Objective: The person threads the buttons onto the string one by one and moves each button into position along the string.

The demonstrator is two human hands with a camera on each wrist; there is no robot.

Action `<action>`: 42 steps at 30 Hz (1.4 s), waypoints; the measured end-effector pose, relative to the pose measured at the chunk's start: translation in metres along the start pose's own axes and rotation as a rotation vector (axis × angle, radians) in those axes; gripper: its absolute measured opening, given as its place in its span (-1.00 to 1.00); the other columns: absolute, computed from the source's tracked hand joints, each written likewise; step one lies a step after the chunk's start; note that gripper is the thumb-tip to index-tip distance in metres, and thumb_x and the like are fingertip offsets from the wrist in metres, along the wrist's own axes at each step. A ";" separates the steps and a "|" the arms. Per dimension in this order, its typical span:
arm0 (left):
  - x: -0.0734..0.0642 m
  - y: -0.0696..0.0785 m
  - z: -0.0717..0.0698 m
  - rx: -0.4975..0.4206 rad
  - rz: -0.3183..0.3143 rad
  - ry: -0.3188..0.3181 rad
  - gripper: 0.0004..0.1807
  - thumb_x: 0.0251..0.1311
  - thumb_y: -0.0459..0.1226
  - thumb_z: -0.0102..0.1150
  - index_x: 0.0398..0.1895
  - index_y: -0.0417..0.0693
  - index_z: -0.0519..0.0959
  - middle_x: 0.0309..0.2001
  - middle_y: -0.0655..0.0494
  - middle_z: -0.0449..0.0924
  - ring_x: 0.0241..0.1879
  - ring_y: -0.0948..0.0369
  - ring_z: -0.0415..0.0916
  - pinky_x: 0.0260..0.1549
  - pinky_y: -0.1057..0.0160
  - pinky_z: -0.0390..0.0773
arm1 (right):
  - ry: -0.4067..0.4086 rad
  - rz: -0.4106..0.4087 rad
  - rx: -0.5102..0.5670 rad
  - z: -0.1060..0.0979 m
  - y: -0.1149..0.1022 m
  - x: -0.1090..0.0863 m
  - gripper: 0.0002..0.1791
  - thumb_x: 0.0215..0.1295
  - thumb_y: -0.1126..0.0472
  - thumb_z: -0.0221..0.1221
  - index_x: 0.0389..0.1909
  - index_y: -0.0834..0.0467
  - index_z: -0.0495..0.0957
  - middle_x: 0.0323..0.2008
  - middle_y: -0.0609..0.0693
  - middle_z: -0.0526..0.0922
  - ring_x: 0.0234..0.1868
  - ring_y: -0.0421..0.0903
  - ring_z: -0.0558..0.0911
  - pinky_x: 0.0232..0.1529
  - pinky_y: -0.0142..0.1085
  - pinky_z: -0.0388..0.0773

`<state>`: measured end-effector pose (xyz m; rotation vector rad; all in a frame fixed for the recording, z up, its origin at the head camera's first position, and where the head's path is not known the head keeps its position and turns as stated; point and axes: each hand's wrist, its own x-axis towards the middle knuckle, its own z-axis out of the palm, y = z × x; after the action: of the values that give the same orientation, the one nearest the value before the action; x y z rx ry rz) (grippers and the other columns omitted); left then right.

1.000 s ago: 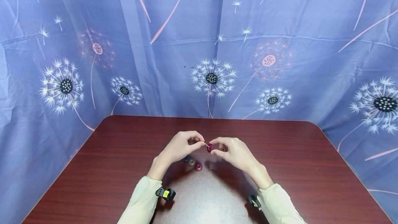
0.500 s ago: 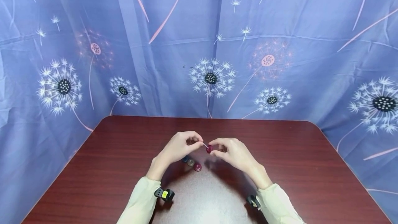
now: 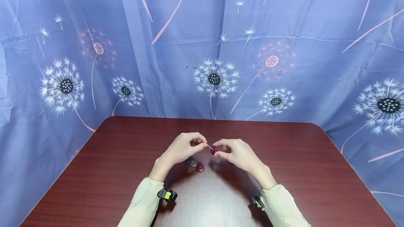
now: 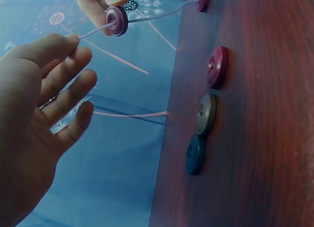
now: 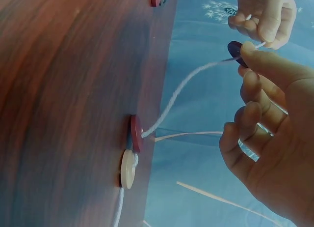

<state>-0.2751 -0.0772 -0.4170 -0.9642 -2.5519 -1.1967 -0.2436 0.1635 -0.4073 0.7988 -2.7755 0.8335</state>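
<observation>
While the left hand [image 3: 186,146] pinches the white twisted cord [image 5: 201,68], the right hand [image 3: 238,151] grips the dark-red, round, plastic-looking button [image 3: 214,150] by its edge, just below centre of the head view — likely light, rigid, slick; cord limp, best held near its tip.

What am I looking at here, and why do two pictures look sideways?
There's no robot: these are a person's two bare hands. One picture comes from a camera on the head, looking forward and down. The sideways ones come from small cameras worn on the wrists, so the table looks tipped. The left hand pinches a string; the right hand holds a dark red button with the string running through it. The left wrist's picture shows a red button, a grey button and a blue button on the table. The right wrist's picture shows another red button and a cream button, with string at both.
</observation>
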 end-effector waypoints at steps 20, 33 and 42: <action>0.001 0.000 -0.004 -0.012 0.062 0.028 -0.92 0.26 -0.10 0.31 -0.32 0.16 0.68 -0.46 0.41 0.59 -0.41 0.43 0.48 -0.35 0.32 0.56 | -0.120 0.068 0.001 -0.001 0.010 -0.002 -0.75 0.24 -0.02 0.33 -0.05 -0.23 0.68 -0.61 -0.35 0.55 -0.60 -0.38 0.43 -0.50 -0.39 0.37; 0.001 0.001 -0.005 0.000 0.058 0.020 -0.90 0.26 -0.09 0.30 -0.35 0.15 0.68 -0.47 0.40 0.60 -0.41 0.42 0.49 -0.33 0.33 0.56 | -0.162 0.060 -0.015 0.000 0.019 -0.003 -0.75 0.21 0.06 0.35 -0.08 -0.11 0.71 -0.60 -0.31 0.51 -0.60 -0.36 0.40 -0.52 -0.40 0.34; -0.001 0.000 -0.005 -0.016 0.044 0.010 -0.93 0.26 -0.09 0.30 -0.34 0.19 0.68 -0.45 0.40 0.61 -0.39 0.43 0.49 -0.30 0.34 0.56 | -0.202 0.060 -0.036 0.000 0.023 -0.004 -0.75 0.21 0.11 0.34 -0.07 -0.09 0.70 -0.57 -0.32 0.61 -0.56 -0.38 0.45 -0.49 -0.39 0.38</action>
<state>-0.2749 -0.0819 -0.4143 -1.0093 -2.5041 -1.2083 -0.2520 0.1814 -0.4191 0.8412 -2.9952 0.7487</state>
